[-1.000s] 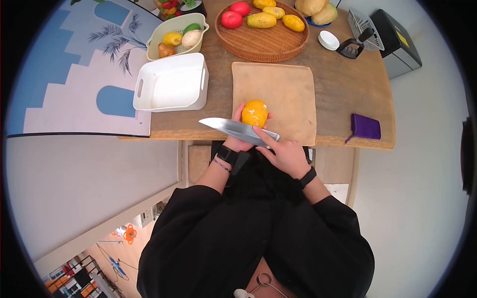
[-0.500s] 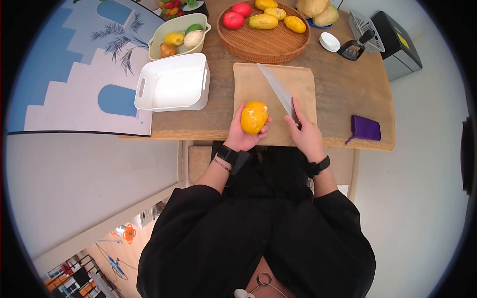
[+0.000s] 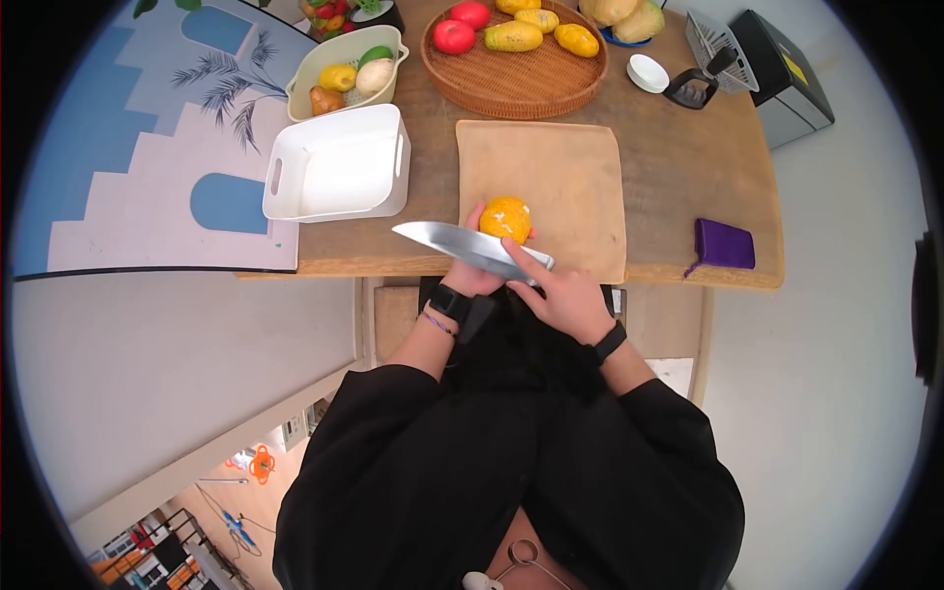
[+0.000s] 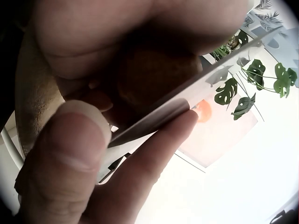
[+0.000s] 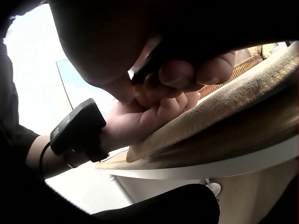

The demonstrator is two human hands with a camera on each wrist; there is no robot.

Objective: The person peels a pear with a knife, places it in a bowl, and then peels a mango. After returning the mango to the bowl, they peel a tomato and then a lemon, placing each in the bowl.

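A rounded yellow fruit point(image 3: 505, 218) with pale, skinless marks on top rests in my left hand point(image 3: 474, 276), whose fingers curl up round its sides. My right hand point(image 3: 570, 301) grips a kitchen knife point(image 3: 454, 243) with a broad silver blade, its index finger laid along the blade. The blade lies across the near side of the fruit, its tip pointing left. In the left wrist view the fruit point(image 4: 156, 77) is dark in shadow, right beside the blade point(image 4: 210, 77). The black knife handle point(image 5: 156, 60) is partly hidden by fingers in the right wrist view.
A tan cutting board point(image 3: 551, 167) lies under the hands' far side. To the left stand a white bin point(image 3: 339, 177) and a cream basket point(image 3: 313, 71) of produce. Behind is a round wicker tray point(image 3: 521, 88) with several fruits. A purple pouch point(image 3: 726, 244) lies right.
The knife swung out to the right over the board, pointing away, then came back across to the near side of the fruit. My left hand keeps holding the fruit in nearly the same place.
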